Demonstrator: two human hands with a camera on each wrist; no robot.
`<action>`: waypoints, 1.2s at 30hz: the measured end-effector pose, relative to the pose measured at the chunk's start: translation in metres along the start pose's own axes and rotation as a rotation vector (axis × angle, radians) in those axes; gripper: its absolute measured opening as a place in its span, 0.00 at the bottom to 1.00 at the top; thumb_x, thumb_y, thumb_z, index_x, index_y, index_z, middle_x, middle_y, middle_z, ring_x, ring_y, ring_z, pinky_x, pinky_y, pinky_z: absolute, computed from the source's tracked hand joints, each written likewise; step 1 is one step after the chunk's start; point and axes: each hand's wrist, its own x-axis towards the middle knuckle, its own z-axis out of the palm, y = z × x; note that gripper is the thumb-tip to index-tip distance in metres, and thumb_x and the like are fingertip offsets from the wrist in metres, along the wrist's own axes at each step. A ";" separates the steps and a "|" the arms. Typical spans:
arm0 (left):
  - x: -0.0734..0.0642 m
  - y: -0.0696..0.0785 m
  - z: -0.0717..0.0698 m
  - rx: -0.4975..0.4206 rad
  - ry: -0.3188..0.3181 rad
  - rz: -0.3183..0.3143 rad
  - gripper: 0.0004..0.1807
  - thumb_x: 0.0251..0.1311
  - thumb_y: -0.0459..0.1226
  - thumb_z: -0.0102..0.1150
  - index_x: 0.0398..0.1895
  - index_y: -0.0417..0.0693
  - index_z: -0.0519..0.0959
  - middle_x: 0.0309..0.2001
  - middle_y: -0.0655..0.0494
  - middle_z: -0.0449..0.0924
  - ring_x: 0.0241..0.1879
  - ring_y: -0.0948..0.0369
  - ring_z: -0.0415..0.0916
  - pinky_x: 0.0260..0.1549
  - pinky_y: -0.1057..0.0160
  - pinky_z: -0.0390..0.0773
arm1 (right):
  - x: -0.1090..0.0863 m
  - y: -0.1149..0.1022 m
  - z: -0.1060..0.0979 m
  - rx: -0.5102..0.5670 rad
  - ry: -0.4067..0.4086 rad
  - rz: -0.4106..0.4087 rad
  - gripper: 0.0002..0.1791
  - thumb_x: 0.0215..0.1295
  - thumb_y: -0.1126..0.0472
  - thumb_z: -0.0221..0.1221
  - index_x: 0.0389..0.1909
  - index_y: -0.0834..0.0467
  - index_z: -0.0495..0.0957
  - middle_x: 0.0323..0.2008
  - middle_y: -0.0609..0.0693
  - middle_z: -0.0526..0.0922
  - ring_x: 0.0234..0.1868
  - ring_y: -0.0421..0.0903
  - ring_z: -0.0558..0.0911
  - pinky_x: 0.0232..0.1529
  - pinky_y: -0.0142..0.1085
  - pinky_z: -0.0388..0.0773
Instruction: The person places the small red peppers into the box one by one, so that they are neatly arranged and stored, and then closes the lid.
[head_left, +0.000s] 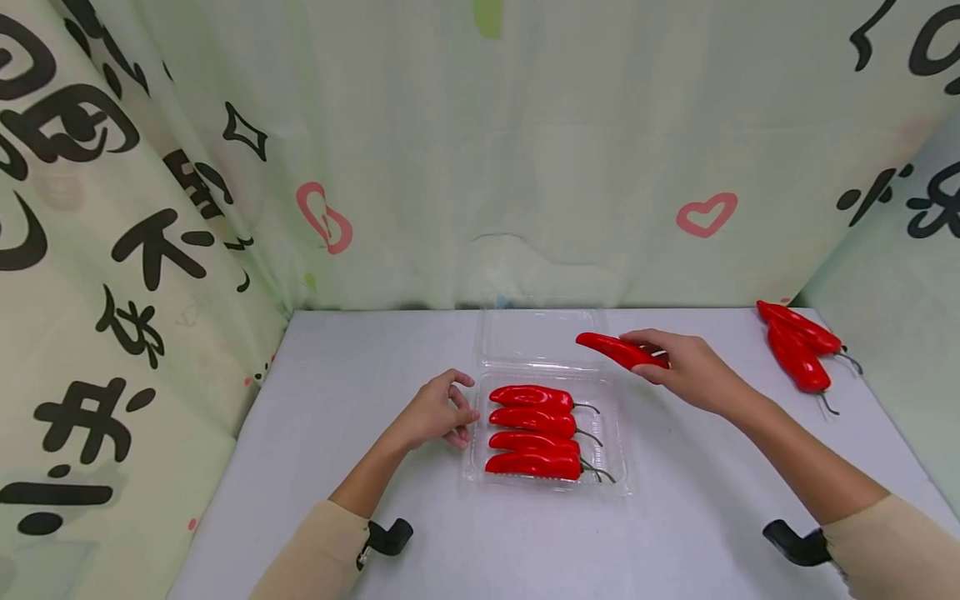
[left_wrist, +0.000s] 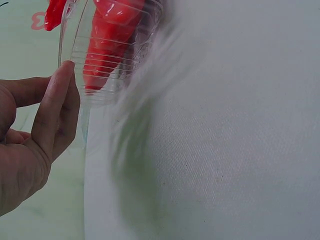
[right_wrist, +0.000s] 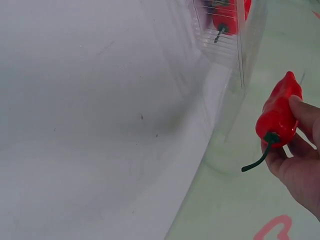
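My right hand (head_left: 693, 371) pinches a red chili pepper (head_left: 615, 350) between thumb and fingers, above the back right of a clear plastic container (head_left: 611, 450). In the right wrist view the pepper's green stem (right_wrist: 260, 161) hangs free, bent downward. Inside the container lie several red peppers (head_left: 532, 421) in a row, stems to the right. At the container's left side is my left hand (head_left: 438, 410), its fingers loosely bent. The left wrist view has its fingertips (left_wrist: 67, 67) at the rim; whether they press on it I cannot tell.
The container's clear lid (head_left: 540, 337) lies folded back behind it. Two more red peppers (head_left: 802, 350) lie at the table's back right corner. A printed curtain (head_left: 525, 167) rises along the back and sides of the white table (head_left: 697, 517).
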 end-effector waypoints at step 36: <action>-0.003 0.002 -0.001 -0.009 -0.002 -0.001 0.29 0.64 0.31 0.68 0.66 0.40 0.68 0.37 0.46 0.78 0.20 0.58 0.83 0.23 0.61 0.87 | 0.041 -0.043 0.047 0.037 -0.220 -0.169 0.26 0.67 0.64 0.67 0.64 0.64 0.77 0.52 0.57 0.86 0.50 0.52 0.85 0.43 0.36 0.89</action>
